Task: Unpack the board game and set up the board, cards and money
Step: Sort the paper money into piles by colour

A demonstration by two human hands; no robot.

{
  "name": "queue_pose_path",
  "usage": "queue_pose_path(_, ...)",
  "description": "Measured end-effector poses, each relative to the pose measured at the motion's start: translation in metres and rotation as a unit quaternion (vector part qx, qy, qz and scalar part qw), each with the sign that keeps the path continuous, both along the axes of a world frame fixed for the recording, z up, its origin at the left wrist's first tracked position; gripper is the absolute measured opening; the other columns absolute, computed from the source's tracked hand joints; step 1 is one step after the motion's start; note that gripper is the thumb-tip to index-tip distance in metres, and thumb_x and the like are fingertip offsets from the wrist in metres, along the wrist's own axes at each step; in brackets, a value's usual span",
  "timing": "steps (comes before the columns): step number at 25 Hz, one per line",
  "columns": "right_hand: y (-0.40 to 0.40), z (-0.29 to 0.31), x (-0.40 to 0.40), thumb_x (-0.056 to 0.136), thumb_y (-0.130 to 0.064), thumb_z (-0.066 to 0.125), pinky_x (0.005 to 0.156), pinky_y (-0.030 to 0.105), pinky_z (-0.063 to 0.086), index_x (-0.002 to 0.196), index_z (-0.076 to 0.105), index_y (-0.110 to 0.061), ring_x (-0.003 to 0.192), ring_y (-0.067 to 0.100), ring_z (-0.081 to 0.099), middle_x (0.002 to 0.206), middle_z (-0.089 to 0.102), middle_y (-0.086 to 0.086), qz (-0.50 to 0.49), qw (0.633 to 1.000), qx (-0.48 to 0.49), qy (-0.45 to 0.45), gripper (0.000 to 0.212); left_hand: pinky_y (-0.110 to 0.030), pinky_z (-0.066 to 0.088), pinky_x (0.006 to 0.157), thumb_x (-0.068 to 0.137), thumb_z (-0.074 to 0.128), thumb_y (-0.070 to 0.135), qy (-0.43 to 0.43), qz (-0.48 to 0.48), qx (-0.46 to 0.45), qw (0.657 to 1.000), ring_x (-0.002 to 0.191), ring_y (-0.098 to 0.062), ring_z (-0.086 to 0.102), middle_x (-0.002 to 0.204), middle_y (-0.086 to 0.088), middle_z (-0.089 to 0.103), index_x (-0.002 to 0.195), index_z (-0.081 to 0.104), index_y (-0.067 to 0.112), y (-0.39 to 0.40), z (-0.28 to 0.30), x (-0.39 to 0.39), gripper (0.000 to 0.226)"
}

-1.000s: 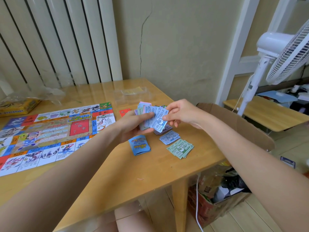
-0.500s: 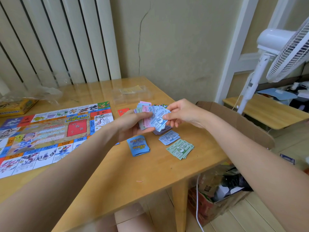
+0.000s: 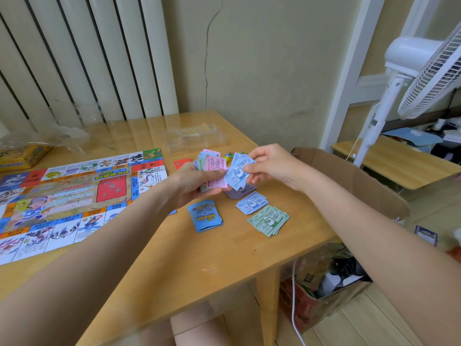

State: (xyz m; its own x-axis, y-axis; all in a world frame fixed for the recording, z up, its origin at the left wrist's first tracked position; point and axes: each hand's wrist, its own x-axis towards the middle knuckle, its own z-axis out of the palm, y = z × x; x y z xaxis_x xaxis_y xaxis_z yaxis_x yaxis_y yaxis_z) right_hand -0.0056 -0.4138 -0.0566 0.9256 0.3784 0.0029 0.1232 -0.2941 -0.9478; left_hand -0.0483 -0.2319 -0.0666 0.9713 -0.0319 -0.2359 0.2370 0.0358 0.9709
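Over the far right part of the wooden tabletop (image 3: 159,265), the left hand (image 3: 193,184) held a fanned stack of play money (image 3: 212,168), its grip clamped on the notes with the thumb lying across the pink one on top; pale blue and green edges showed behind that pink face. The right hand (image 3: 270,166) pinched a few light blue notes (image 3: 237,174) between thumb and fingers, its grip closed on them, and these notes overlapped the right edge of the stack in the left hand. Each blue note carried a darker blue frame and a round emblem in the middle (the printing was too small to read). Below the hands, a purple pile (image 3: 240,193) lay on the tabletop, partly hidden by the held notes. Just in front of it lay a small pile of blue notes (image 3: 252,203), and beside that, nearer the tabletop's right edge, a loosely squared pile of green notes (image 3: 269,220). To their left sat a deck of blue-backed cards (image 3: 205,216) with yellow lettering, slightly skewed. The game board (image 3: 74,196) lay unfolded and flat on the left side of the tabletop, ringed with coloured picture squares around a tan centre bearing a red panel. A clear plastic tray (image 3: 197,139) stood near the far edge, and the yellow game box (image 3: 23,157) lay at the far left under crumpled clear wrap.
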Motion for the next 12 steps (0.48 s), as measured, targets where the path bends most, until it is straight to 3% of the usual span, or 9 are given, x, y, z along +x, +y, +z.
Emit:
queue_pose_path(4,0.005,-0.004,0.001,0.089,0.002,0.055,0.056,0.014,0.054,0.095,0.054,-0.001,0.053,0.008,0.066,0.082,0.065,0.013,-0.016,0.999,0.037,-0.013,0.007,-0.017,0.052,0.043,0.09,0.057,0.006,0.029,0.017,-0.091,0.995,0.062,-0.023,0.071,0.091,-0.015,0.069,0.099,0.06,0.007,0.001,0.003,0.001,0.009)
queue_pose_path(6,0.011,-0.008,-0.001,0.091,0.003,0.052,0.055,0.016,0.054,0.106,0.051,0.001,0.053,0.008,0.066,0.085,0.064,0.014,-0.002,1.0,0.017,-0.024,0.015,-0.017,0.054,0.046,0.089,0.057,0.002,0.014,0.02,-0.085,0.996,0.062,-0.022,0.071,0.091,-0.017,0.069,0.1,0.059,0.003,-0.001,0.001,0.003,0.011)
queue_pose_path(9,0.011,-0.012,0.002,0.089,0.001,0.055,0.057,0.024,0.057,0.128,0.044,-0.013,0.058,0.006,0.065,0.101,0.062,0.011,0.021,0.99,-0.091,-0.105,0.043,-0.019,0.057,0.054,0.087,0.059,0.0,-0.01,0.027,-0.035,0.999,0.06,-0.02,0.071,0.092,-0.015,0.069,0.096,0.059,0.005,-0.002,-0.002,0.005,0.011)
queue_pose_path(12,0.008,-0.008,0.004,0.086,-0.004,0.061,0.069,0.036,0.055,0.115,0.054,-0.027,0.06,0.013,0.065,0.113,0.054,0.005,0.024,0.964,-0.191,-0.185,0.038,-0.021,0.058,0.059,0.086,0.061,0.0,-0.01,0.025,-0.016,1.0,0.061,-0.021,0.071,0.092,-0.015,0.069,0.093,0.059,0.006,-0.004,-0.001,0.006,0.009)
